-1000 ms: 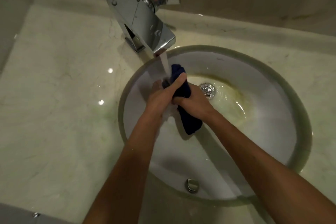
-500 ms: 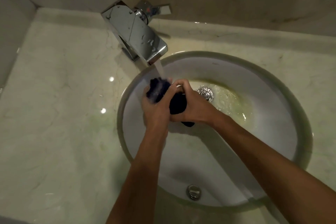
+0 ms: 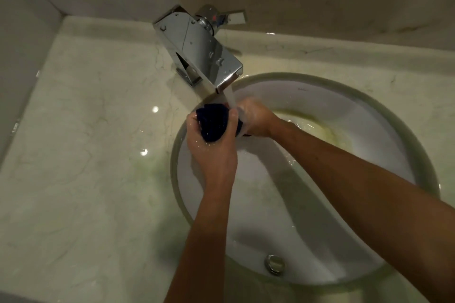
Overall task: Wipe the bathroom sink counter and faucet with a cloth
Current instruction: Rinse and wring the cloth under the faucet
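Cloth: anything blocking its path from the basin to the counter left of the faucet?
Nothing visible. Both hands, left hand and right hand, grip the cloth under the faucet stream; the counter alongside shows no objects.

I can read no text, brand, number or sign anywhere in my view. The nearest thing to a sign is a small red and blue mark on the tap handle (image 3: 219,18), at about 12 o'clock, but it carries no letters I can make out.
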Tool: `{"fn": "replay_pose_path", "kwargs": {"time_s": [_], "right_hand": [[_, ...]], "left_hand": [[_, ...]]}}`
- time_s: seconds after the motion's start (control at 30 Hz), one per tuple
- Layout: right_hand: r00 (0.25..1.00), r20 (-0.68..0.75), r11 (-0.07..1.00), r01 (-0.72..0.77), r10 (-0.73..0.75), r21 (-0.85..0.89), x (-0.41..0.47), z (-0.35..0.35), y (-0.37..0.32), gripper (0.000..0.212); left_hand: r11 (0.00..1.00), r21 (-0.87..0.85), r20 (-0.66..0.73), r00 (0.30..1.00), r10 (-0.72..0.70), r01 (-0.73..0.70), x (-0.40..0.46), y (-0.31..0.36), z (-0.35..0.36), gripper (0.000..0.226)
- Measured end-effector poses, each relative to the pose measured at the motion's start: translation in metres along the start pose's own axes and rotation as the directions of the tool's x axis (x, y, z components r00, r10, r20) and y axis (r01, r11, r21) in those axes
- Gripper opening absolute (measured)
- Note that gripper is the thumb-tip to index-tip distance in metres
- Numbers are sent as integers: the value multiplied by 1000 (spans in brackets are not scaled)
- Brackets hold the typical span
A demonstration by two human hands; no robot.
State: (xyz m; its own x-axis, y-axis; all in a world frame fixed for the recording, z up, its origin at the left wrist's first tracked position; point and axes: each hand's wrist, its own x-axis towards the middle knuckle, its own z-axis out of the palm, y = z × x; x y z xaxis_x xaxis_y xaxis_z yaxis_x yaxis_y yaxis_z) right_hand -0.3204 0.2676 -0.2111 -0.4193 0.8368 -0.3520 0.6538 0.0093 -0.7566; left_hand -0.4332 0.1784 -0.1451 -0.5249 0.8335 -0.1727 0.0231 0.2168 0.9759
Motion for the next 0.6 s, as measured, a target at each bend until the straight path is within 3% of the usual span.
{"fn": "replay_pose_path", "kwargs": {"time_s": [0.13, 0.23, 0.3, 0.37, 0.43, 0.5, 0.57, 0.6], "right_hand": [[999, 38, 996, 1, 2, -84, -15, -10, -15, 31], [990, 126, 991, -45, 61, -128, -32, -20, -19, 59], [993, 99, 992, -58, 70, -114, -48, -30, -14, 81], [995, 49, 984, -74, 82, -160, -65, -43, -14, 84], [991, -115, 993, -81, 70, -91, -75, -56, -24, 55], [906, -420, 997, -29, 58, 75, -75, -66, -44, 28], [767, -638, 972, 95, 66, 215, -64, -76, -65, 26], [742, -667, 953, 150, 68, 264, -58, -80, -74, 33]], "left_hand": [[999, -9, 8, 999, -37, 37, 4, -1, 5, 48], [997, -20, 7, 997, -76, 77, 2, 1, 10, 53], [991, -62, 18, 993, -121, 122, 1, 1, 11, 47], [985, -81, 29, 988, -152, 154, 1, 0, 12, 42], [983, -85, 22, 987, -160, 161, 2, -1, 13, 36], [981, -105, 13, 986, -164, 164, 3, 0, 14, 32], [977, -125, 23, 985, -170, 172, 2, 1, 14, 34], [976, -131, 32, 984, -173, 176, 2, 2, 14, 35]]}}
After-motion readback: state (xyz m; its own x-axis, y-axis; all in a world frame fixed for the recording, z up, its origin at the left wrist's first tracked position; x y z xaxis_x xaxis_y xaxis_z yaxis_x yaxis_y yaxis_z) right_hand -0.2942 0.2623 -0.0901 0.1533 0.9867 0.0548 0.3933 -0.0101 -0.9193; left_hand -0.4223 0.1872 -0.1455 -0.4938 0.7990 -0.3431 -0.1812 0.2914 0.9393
